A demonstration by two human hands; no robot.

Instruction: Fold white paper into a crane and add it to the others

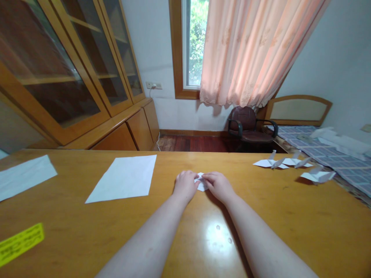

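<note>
A small piece of folded white paper [202, 186] lies on the wooden table between my two hands, near the far edge. My left hand [186, 184] grips its left side, with thumb and fingers closed on the paper. From the other side my right hand [217, 185] pinches the paper near its top, fingers bent inward. Both hands hide much of the folded piece, so its full shape cannot be made out.
White sheets, one squarish [124, 179] and another sheet [26, 175], lie on the left of the table [87, 235]. Folded paper birds [317, 176] stand at the right. A yellow label [21, 244] is at the near left. Beyond the table is an armchair [246, 125].
</note>
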